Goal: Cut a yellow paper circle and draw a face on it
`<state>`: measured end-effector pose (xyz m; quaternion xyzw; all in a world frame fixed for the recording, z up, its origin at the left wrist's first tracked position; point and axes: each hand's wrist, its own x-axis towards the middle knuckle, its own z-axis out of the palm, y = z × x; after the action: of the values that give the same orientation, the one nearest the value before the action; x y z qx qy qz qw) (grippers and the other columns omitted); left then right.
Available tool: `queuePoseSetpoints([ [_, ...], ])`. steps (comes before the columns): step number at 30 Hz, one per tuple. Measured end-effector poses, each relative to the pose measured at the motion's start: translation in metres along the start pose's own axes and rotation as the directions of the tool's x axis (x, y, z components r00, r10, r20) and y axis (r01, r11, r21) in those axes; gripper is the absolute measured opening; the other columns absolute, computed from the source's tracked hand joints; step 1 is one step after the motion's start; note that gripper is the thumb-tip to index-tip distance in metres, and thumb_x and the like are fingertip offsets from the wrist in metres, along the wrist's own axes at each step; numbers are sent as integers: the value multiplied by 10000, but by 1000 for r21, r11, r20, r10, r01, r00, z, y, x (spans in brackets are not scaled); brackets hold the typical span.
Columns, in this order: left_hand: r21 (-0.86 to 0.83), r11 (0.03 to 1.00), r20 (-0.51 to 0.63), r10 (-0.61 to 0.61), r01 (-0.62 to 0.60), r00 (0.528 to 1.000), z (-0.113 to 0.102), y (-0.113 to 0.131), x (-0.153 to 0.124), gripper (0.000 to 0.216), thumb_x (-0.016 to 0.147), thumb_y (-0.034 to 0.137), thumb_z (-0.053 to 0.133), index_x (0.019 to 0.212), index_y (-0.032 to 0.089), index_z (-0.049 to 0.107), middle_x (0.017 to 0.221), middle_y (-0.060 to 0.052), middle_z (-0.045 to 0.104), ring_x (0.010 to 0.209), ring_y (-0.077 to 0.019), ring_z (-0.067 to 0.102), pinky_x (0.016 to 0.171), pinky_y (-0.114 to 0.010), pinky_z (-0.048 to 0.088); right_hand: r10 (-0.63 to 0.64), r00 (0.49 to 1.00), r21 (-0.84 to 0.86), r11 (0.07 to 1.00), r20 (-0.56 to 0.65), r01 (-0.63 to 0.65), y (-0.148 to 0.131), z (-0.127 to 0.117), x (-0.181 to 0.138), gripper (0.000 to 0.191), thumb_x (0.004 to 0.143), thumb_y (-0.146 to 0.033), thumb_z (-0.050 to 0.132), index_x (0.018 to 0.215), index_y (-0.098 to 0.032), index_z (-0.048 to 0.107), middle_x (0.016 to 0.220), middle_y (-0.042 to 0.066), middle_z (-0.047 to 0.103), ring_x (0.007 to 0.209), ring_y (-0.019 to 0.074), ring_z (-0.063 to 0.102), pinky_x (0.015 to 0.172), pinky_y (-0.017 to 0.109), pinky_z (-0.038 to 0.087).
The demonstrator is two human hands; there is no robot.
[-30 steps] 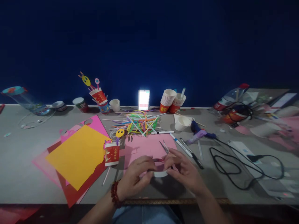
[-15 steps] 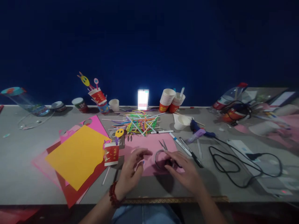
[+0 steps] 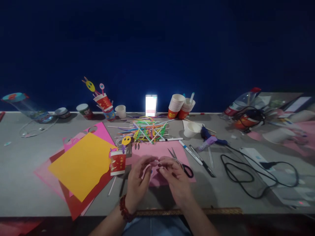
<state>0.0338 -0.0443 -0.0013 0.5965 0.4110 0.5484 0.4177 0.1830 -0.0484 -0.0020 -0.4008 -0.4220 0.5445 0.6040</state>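
Note:
My left hand (image 3: 139,178) and my right hand (image 3: 174,180) are raised just above a pink paper sheet (image 3: 159,150) near the table's front edge. Their fingertips meet in a pinch over the sheet. Whatever is between them is too small to make out. A bead bracelet sits on my left wrist. Scissors with black handles (image 3: 187,170) lie on the pink sheet just right of my right hand. A red paper cup with a yellow face on a stick (image 3: 117,162) stands left of my left hand.
Yellow, red and pink sheets (image 3: 82,164) lie at the left. Coloured straws (image 3: 145,129) are piled behind the pink sheet, with stacked cups (image 3: 177,105) beyond. Pens (image 3: 190,152), a glue gun (image 3: 211,141) and a black cable (image 3: 246,178) are on the right.
My right hand had a ring-shaped roll over the pink sheet; the roll is now out of sight. Both hands have come together, fingertips pinched, and the scissors' handles are uncovered.

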Motion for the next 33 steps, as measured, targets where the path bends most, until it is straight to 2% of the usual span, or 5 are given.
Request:
queuePoseSetpoints([
  [5, -101, 995, -15, 3, -5, 1000, 7, 1, -6, 362, 991, 179, 505, 1341, 270, 493, 1304, -99, 637, 1215, -217, 616, 1036, -380, 501, -46, 994, -47, 998, -96, 41, -1, 11, -2, 366, 839, -231, 743, 1181, -296, 631, 941, 3, 671, 868, 155, 638, 784, 270, 530],
  [13, -260, 965, -16, -36, 30, 999, 4, 6, -8, 414, 979, 217, 537, 1383, 275, 471, 1417, -121, 536, 1287, -259, 550, 1063, -428, 475, -122, 989, -79, 990, -90, 115, -5, 14, 1, 418, 881, -209, 678, 1259, -266, 508, 824, -27, 608, 764, 129, 585, 699, 232, 498],
  [18, -180, 967, -3, -186, 182, 983, -5, 1, 3, 131, 899, 298, 666, 963, 185, 682, 959, -58, 677, 896, -182, 639, 795, -278, 534, -106, 994, -113, 988, -30, 102, -7, 8, 2, 437, 874, -215, 680, 1274, -257, 507, 814, -23, 610, 764, 137, 587, 706, 241, 498],
  [27, -154, 964, -37, -227, 219, 973, -2, -4, 9, 163, 887, 323, 670, 829, 173, 693, 789, -31, 660, 764, -163, 603, 698, -244, 484, -178, 982, -193, 968, -67, 163, -8, 5, 4, 59, 841, -271, 730, 878, -236, 700, 1120, 63, 612, 1049, 212, 594, 884, 322, 509],
  [33, -116, 974, -63, -201, 193, 978, -1, -4, 8, 164, 867, 337, 690, 823, 182, 718, 785, -36, 685, 756, -176, 626, 702, -260, 515, -54, 993, -137, 990, -109, 38, -3, 13, 5, 109, 808, -306, 763, 766, -223, 705, 997, 38, 651, 942, 196, 611, 816, 290, 490],
])
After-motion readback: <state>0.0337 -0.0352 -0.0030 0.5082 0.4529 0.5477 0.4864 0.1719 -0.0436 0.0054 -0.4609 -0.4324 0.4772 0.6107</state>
